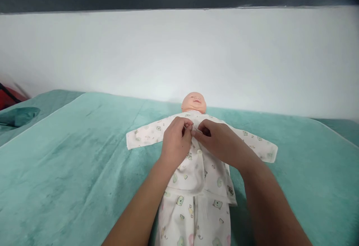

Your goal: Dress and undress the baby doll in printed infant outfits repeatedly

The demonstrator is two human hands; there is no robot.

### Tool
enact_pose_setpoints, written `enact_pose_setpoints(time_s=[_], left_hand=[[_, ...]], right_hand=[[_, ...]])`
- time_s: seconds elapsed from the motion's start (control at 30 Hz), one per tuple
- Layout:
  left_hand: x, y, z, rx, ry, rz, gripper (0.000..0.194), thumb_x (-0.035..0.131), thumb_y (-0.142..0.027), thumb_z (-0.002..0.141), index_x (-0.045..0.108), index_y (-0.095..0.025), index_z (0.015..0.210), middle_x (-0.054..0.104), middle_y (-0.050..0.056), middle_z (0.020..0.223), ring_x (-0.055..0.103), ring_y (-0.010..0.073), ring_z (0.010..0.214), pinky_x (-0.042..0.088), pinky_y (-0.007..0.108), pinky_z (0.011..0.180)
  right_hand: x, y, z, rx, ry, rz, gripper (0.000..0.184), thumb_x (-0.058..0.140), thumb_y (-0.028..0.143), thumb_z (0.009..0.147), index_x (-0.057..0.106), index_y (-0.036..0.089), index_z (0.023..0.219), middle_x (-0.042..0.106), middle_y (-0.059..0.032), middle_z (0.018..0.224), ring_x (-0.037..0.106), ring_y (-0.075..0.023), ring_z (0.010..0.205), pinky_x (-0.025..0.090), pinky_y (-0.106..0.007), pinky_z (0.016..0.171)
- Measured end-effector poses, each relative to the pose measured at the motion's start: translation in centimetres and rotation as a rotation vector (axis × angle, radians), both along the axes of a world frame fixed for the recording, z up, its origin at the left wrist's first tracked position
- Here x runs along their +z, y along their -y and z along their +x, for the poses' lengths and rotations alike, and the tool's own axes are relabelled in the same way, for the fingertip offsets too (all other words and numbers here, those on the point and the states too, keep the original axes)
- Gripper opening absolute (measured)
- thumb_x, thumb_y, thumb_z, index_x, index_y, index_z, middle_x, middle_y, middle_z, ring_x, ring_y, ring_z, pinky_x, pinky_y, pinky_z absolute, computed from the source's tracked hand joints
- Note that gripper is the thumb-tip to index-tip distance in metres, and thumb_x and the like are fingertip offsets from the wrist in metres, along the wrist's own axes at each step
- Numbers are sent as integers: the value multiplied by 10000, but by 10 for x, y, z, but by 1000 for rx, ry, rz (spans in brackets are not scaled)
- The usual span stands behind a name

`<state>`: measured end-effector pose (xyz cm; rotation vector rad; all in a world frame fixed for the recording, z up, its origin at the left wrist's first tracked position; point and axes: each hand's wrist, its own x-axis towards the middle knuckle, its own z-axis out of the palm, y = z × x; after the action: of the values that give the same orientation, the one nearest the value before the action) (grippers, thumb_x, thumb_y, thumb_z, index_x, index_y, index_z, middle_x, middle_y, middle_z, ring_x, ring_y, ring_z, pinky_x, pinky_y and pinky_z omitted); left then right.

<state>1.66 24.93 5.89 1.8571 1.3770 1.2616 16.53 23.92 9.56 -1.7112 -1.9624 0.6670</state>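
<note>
While the doll (194,103) lies on green cloth (70,171), the left hand (176,139) and right hand (217,137) bunch curled fingertips at its printed top (214,173), grip unclear, apparently fastening the front, which calls for aligned edges.

No readable text, label, brand, number or sign; only picture print, landmark being white shirt (196,173); on shirt front and both sleeves, small bear-like faces (189,156) and tiny marks, too small to tell whether any are letters; just below shirt hem, white trousers (209,221) in similar print, with thin curled marks (200,234) resembling hooks, unclear whether lettering or drawing.
</note>
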Motion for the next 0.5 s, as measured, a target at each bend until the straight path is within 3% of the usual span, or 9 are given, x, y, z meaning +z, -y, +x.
enact_pose_setpoints(time_s=[0.1,0.23,0.5], left_hand=[[0,2,-3,-30,27,-21,133,493,-172,892,620,-208,873,633,17,901,560,139,766,443,278,716],[3,3,-6,-68,69,-57,80,562,-183,864,625,-198,819,597,15,896,525,125,733,429,263,689],[7,-1,-11,-88,200,-260,94,646,-285,841,640,-197,809,532,-16,751,478,108,647,404,235,597]], right_hand=[[-6,-8,4,9,-88,-2,315,513,432,869,458,228,635,546,17,605,448,-141,534,299,-285,482],[-12,-15,12,71,-397,-121,276,552,447,866,548,222,708,521,37,570,491,-138,518,365,-279,501],[-23,-21,18,108,-668,-201,309,640,504,848,632,205,771,514,35,590,471,-101,521,352,-229,465]])
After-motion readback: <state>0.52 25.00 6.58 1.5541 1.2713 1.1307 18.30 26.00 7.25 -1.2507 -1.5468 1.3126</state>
